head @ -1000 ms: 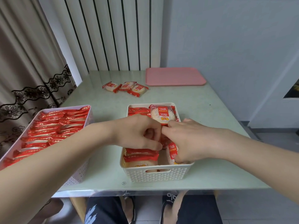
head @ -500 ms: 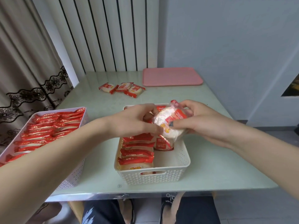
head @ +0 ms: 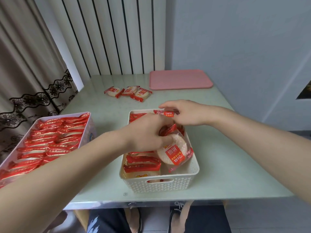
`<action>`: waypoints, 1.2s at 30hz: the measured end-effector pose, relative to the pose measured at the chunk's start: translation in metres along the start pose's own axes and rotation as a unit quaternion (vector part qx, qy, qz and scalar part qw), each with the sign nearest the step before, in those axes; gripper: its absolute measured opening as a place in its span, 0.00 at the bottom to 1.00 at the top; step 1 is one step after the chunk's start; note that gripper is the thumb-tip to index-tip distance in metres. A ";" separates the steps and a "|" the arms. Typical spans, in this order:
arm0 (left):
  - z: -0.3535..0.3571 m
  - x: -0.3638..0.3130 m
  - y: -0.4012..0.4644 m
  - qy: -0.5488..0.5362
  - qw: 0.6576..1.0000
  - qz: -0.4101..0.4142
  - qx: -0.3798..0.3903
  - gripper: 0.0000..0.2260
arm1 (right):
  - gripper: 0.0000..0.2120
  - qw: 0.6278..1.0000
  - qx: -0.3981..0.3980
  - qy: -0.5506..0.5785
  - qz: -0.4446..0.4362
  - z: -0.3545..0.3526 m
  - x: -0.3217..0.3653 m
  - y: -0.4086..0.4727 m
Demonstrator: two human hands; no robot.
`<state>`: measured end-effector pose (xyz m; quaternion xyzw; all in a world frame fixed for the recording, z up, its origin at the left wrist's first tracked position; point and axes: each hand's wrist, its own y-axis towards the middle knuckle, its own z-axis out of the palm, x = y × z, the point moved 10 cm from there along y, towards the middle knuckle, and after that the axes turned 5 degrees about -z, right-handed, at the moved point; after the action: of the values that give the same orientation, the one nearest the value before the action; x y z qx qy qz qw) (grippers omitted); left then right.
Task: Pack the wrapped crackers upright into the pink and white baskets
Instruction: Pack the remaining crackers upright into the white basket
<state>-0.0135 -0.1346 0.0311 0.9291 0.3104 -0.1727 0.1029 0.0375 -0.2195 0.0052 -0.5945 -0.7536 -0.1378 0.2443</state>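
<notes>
Hands (head: 148, 132) apparently pinching crackers (head: 175, 152) over white basket (head: 193, 172)

The white basket (head: 159, 184) had a woven-look wall, and the crackers (head: 143, 163) in it wore red wrappers. Left of it the pink basket (head: 50, 142) showed red wrappers too; beyond it lay a plain pink tray (head: 180, 79).

a single head-worn wide-angle view looks forward and down from the near edge of the pale green table (head: 227, 165), close over the white basket (head: 193, 170); the striped wall panel (head: 117, 39) lies straight ahead, the curtain (head: 25, 64) at left.
</notes>
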 end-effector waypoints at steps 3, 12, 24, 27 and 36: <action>-0.007 0.004 -0.002 0.006 1.000 0.003 -0.013 0.10 | 0.35 1.000 -0.004 -0.021 0.017 -0.002 -0.002 0.003; 0.013 0.001 -0.003 -0.010 0.999 0.003 0.037 0.13 | 0.38 0.998 -0.034 -0.020 0.040 -0.014 -0.007 0.005; 0.022 0.002 0.006 0.068 0.998 -0.007 0.011 0.21 | 0.14 0.916 -0.216 0.323 0.094 -0.064 -0.029 -0.040; 0.030 -0.004 0.006 0.100 0.995 0.006 0.017 0.21 | 0.17 0.897 -0.216 0.371 0.106 -0.063 -0.038 -0.055; 0.048 -0.012 0.010 0.240 0.966 0.076 0.057 0.26 | 0.15 0.824 -0.159 0.536 0.088 -0.041 -0.024 -0.082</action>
<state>-0.0290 -0.1635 -0.0075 0.9686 0.2438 0.0465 -0.0147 -0.0288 -0.2810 0.0338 -0.5210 -0.4160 -0.5309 0.5231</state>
